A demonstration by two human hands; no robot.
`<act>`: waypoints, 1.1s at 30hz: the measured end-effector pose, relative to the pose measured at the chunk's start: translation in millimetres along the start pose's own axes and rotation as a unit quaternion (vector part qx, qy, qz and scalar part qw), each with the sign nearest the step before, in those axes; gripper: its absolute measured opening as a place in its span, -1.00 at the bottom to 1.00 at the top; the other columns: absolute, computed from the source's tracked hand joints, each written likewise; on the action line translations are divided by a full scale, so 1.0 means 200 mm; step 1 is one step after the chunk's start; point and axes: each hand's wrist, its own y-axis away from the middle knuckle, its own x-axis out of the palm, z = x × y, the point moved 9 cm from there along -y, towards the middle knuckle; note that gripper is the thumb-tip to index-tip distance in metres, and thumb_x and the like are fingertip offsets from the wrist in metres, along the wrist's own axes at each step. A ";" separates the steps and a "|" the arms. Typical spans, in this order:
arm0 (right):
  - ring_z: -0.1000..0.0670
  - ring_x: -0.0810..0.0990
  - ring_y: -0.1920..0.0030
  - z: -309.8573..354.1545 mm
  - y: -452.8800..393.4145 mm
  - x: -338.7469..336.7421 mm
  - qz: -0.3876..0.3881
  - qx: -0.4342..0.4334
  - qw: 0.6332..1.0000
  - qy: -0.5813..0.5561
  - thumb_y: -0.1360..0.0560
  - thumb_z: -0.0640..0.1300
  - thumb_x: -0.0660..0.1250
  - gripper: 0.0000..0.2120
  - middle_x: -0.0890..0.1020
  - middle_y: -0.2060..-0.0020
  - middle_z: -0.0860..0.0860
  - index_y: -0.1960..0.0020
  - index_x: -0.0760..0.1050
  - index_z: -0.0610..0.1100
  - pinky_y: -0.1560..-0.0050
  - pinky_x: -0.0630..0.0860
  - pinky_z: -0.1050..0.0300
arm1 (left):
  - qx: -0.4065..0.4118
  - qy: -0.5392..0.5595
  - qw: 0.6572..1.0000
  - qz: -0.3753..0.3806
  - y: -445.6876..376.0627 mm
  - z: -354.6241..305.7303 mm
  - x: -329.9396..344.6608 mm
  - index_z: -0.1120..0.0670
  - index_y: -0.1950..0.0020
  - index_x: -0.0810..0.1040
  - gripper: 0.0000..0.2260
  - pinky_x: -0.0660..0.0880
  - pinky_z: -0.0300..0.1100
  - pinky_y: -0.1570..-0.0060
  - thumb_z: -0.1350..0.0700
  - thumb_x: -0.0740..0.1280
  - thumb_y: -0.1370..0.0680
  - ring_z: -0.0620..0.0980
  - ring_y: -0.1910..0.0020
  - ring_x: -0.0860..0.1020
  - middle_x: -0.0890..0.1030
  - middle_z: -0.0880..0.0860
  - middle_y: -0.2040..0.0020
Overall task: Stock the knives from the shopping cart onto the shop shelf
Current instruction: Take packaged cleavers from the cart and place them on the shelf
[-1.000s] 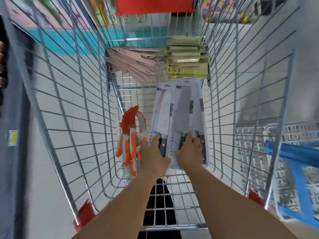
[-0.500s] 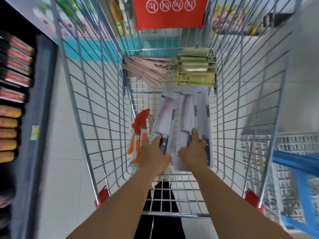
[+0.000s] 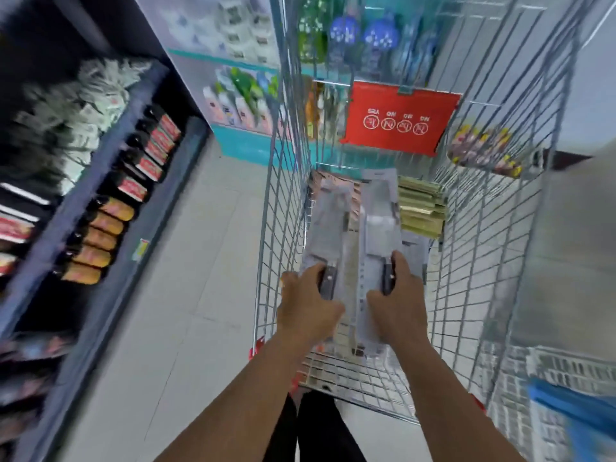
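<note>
Head view: gripped packaged knives mid-frame, left hand and right hand, between cart walls; shelf left.

Motion blur smears the shelf goods beyond reading.

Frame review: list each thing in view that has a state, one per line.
left hand: grips the handle of the left packaged knife, lifted in the cart.
right hand: grips the handle of the right packaged knife, also lifted.
green packs: stacked at the cart's far end.
shopping cart: still holds stock.
shop shelf: partly stocked.
</note>
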 end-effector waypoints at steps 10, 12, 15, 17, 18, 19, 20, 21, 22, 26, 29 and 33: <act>0.11 0.34 -0.05 0.87 0.38 0.00 -0.063 -0.231 0.970 -0.032 -0.39 -0.23 0.30 -0.27 0.38 -0.26 -0.06 -0.50 0.15 0.05 0.04 0.23 0.29 | 0.080 0.119 0.972 -0.188 0.38 -0.04 -0.82 -0.22 -0.33 0.36 -0.44 0.52 -0.15 -0.06 0.12 0.36 -0.37 -0.06 0.04 0.51 0.22 -0.12 -0.06; 0.10 0.34 -0.12 1.01 0.50 0.08 -0.059 -0.279 0.957 -0.050 -0.39 -0.26 0.30 -0.29 0.39 -0.25 -0.10 -0.49 0.19 0.00 0.02 0.20 0.39 | 0.086 0.165 0.958 -0.219 0.48 0.06 -0.97 -0.31 -0.23 0.38 -0.46 0.60 -0.07 0.12 0.15 0.35 -0.36 -0.09 0.15 0.52 0.23 -0.17 0.00; 0.12 0.34 -0.09 1.18 0.72 0.24 -0.016 -0.316 0.947 -0.055 -0.42 -0.33 0.29 -0.28 0.36 -0.14 -0.03 -0.50 0.17 0.05 0.05 0.20 0.40 | 0.086 0.222 0.935 -0.264 0.64 0.28 -1.18 -0.33 -0.14 0.37 -0.50 0.55 -0.18 0.49 0.21 0.33 -0.39 -0.35 0.26 0.49 0.23 -0.19 0.04; 0.10 0.35 -0.13 1.27 0.90 0.38 0.017 -0.334 0.941 -0.042 -0.44 -0.30 0.30 -0.27 0.34 -0.17 -0.01 -0.50 0.13 0.11 0.05 0.22 0.34 | 0.073 0.241 0.924 -0.288 0.77 0.46 -1.28 -0.21 -0.25 0.40 -0.50 0.52 -0.31 0.48 0.24 0.33 -0.41 -0.55 0.26 0.39 0.24 -0.12 -0.01; 0.07 0.37 -0.18 1.31 0.99 0.45 0.031 -0.344 0.938 -0.037 -0.45 -0.28 0.30 -0.27 0.34 -0.22 -0.02 -0.50 0.12 0.13 0.02 0.24 0.30 | 0.068 0.252 0.918 -0.298 0.83 0.56 -1.34 -0.18 -0.27 0.40 -0.50 0.50 -0.36 0.50 0.25 0.33 -0.42 -0.57 0.27 0.37 0.24 -0.10 -0.03; 0.04 0.38 -0.22 1.35 1.09 0.52 0.044 -0.353 0.934 -0.036 -0.45 -0.27 0.30 -0.27 0.33 -0.26 -0.02 -0.50 0.11 0.13 -0.01 0.26 0.30 | 0.065 0.256 0.914 -0.308 0.91 0.65 -1.38 -0.15 -0.29 0.40 -0.49 0.47 -0.43 0.49 0.26 0.34 -0.43 -0.58 0.26 0.36 0.25 -0.08 -0.06; 0.02 0.39 -0.24 1.38 1.20 0.60 0.059 -0.364 0.929 -0.036 -0.46 -0.27 0.30 -0.27 0.32 -0.28 -0.02 -0.50 0.10 0.13 -0.03 0.26 0.30 | 0.065 0.251 0.911 -0.320 0.99 0.74 -1.44 -0.11 -0.33 0.40 -0.48 0.41 -0.54 0.47 0.26 0.35 -0.43 -0.59 0.22 0.35 0.25 -0.06 -0.09; 0.02 0.40 -0.24 1.40 1.31 0.68 0.075 -0.374 0.924 -0.038 -0.46 -0.27 0.30 -0.28 0.32 -0.29 -0.01 -0.51 0.10 0.12 -0.06 0.28 0.29 | 0.062 0.246 0.907 -0.336 1.08 0.84 -1.49 -0.07 -0.37 0.38 -0.46 0.33 -0.64 0.44 0.26 0.36 -0.43 -0.57 0.17 0.33 0.25 -0.04 -0.13; 0.02 0.41 -0.24 1.43 1.42 0.76 0.090 -0.382 0.919 -0.039 -0.47 -0.26 0.30 -0.28 0.32 -0.27 0.00 -0.51 0.10 0.12 -0.08 0.30 0.27 | 0.054 0.244 0.901 -0.353 1.17 0.95 -1.54 -0.04 -0.40 0.37 -0.45 0.27 -0.68 0.42 0.26 0.37 -0.44 -0.50 0.15 0.35 0.25 -0.02 -0.15; 0.01 0.44 -0.20 1.50 1.89 1.09 0.145 -0.414 0.898 -0.041 -0.45 -0.26 0.28 -0.28 0.30 -0.13 0.07 -0.50 0.10 0.13 -0.04 0.30 0.27 | -0.001 0.226 0.876 -0.426 1.56 1.41 -1.74 -0.07 -0.42 0.35 -0.41 0.23 -0.54 0.07 0.19 0.39 -0.41 -0.31 0.14 0.26 0.26 -0.03 -0.16; -0.01 0.39 -0.29 1.56 2.25 1.34 0.195 -0.451 0.870 -0.036 -0.45 -0.28 0.26 -0.28 0.33 -0.30 0.01 -0.51 0.11 0.12 -0.13 0.35 0.19 | -0.041 0.231 0.853 -0.467 1.85 1.74 -1.86 -0.10 -0.41 0.35 -0.42 0.25 -0.41 -0.02 0.16 0.39 -0.41 -0.23 0.08 0.30 0.25 -0.05 -0.13; 0.00 0.37 -0.30 1.64 2.72 1.62 0.268 -0.491 0.828 -0.023 -0.47 -0.28 0.25 -0.29 0.29 -0.36 0.02 -0.51 0.11 0.12 -0.02 0.31 0.23 | -0.082 0.245 0.815 -0.518 2.23 2.10 -1.99 -0.12 -0.42 0.31 -0.41 0.29 -0.38 0.03 0.14 0.39 -0.43 -0.26 0.14 0.36 0.25 -0.04 -0.15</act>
